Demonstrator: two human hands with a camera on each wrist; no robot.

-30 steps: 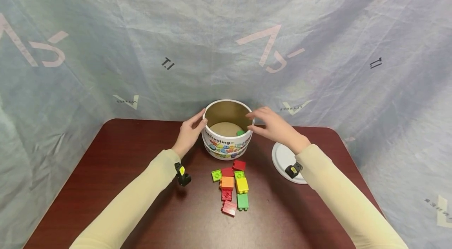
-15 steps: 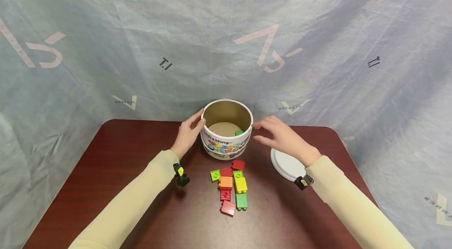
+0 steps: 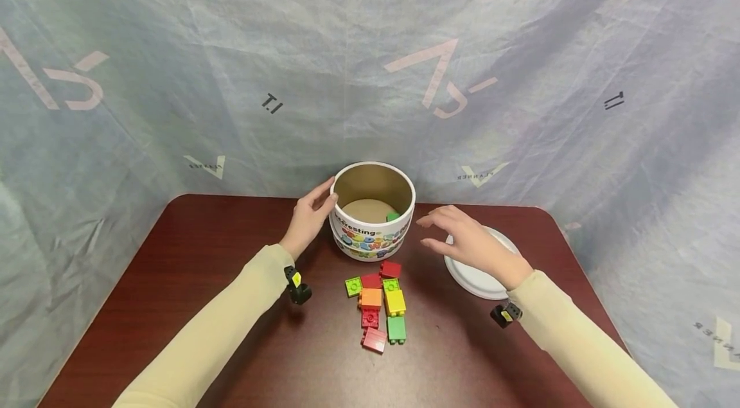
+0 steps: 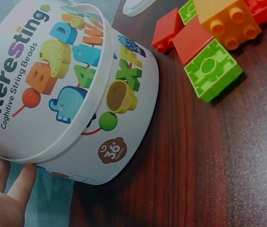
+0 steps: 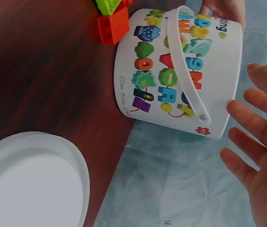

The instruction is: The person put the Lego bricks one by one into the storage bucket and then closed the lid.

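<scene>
A white round bucket (image 3: 370,247) printed with colourful letters and "Interesting" stands open at the table's back, a green block (image 3: 392,216) inside it. My left hand (image 3: 306,218) touches the bucket's left side, thumb at the rim. In the left wrist view, straight fingers (image 4: 22,184) reach the bucket's wall. To the right of the bucket, my right hand (image 3: 468,238) hovers with spread, relaxed fingers and holds nothing. In front of the bucket lie several toy bricks, among them an orange brick (image 3: 370,299), a yellow brick (image 3: 396,302), a green brick (image 3: 396,329) and a red brick (image 3: 374,340).
A round white lid (image 3: 482,286) lies on the dark red wooden table (image 3: 231,305), partly under the right hand in the head view. Behind the table hangs a pale grey-blue cloth (image 3: 324,74). Black wrist cameras sit on both sleeves.
My right hand has drawn back from the bucket's right rim, moving right and toward me. The left hand stays at the bucket. The bricks have not moved.
</scene>
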